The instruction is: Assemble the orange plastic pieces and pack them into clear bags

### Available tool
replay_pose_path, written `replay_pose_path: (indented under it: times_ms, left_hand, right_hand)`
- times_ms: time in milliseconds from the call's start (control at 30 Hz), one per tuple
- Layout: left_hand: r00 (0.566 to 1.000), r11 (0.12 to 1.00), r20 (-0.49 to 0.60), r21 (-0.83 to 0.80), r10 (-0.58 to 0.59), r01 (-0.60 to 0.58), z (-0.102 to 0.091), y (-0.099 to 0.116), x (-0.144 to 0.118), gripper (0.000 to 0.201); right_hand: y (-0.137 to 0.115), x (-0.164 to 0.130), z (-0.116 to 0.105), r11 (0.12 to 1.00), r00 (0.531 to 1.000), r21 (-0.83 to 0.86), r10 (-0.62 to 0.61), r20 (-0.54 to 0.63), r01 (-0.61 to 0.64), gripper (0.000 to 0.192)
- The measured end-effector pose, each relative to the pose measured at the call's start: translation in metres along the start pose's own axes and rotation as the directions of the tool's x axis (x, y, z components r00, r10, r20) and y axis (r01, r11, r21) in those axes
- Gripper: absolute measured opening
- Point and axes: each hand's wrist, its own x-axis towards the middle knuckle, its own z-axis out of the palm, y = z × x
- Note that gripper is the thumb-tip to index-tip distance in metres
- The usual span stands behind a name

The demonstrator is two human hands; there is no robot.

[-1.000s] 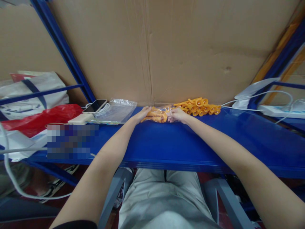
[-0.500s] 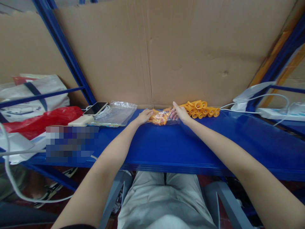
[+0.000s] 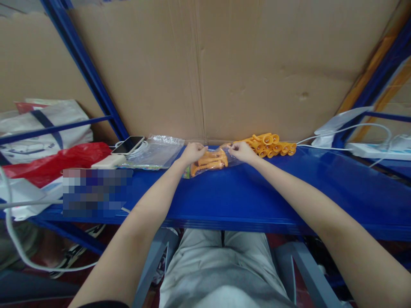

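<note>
A small clear plastic bag (image 3: 210, 160) packed with orange plastic parts hangs just above the back of the blue shelf (image 3: 244, 196). My left hand (image 3: 192, 152) pinches its upper left corner and my right hand (image 3: 240, 150) pinches its upper right corner. Just to the right of my right hand, a loose pile of orange plastic parts (image 3: 271, 145) lies against the cardboard wall (image 3: 224, 68).
A stack of empty clear bags (image 3: 156, 150) lies left of my hands, beside a phone (image 3: 128, 144) on a white power bank (image 3: 108, 161) with its cable. Red bag (image 3: 58, 159) and white bags sit far left. A white power strip (image 3: 375, 150) and cables lie right.
The filled bag went from lying flat under my hands to being lifted by its top corners. My right hand, open half a second ago, now pinches the bag.
</note>
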Motion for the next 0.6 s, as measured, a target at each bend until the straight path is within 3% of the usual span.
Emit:
replay_pose_path:
  times_ms: [133, 267, 333, 433, 600]
  left_hand:
    - [0.997, 0.998, 0.046, 0.022, -0.056, 0.055, 0.001, 0.005, -0.002, 0.037]
    - [0.989, 0.990, 0.062, 0.065, -0.132, 0.128, 0.004, 0.001, -0.004, 0.033]
    - [0.987, 0.985, 0.056, 0.091, -0.153, 0.148, 0.003, -0.001, -0.004, 0.032]
    - [0.976, 0.971, 0.047, 0.124, -0.213, 0.206, -0.005, 0.000, -0.004, 0.031]
    - [0.888, 0.923, 0.257, 0.048, -0.380, 0.382, -0.016, 0.008, -0.009, 0.038]
  right_hand:
    - [-0.006, -0.009, -0.004, 0.950, 1.000, -0.311, -0.016, -0.007, 0.013, 0.023]
    - [-0.008, -0.016, -0.008, 0.873, 0.992, -0.478, -0.121, -0.023, 0.095, 0.030]
    - [-0.008, -0.018, -0.010, 0.858, 0.989, -0.504, -0.142, -0.044, 0.101, 0.033]
    - [-0.009, -0.017, -0.012, 0.872, 0.995, -0.490, -0.068, -0.069, 0.025, 0.038]
    - [-0.005, -0.012, -0.011, 0.912, 0.993, -0.395, 0.090, -0.070, -0.110, 0.048]
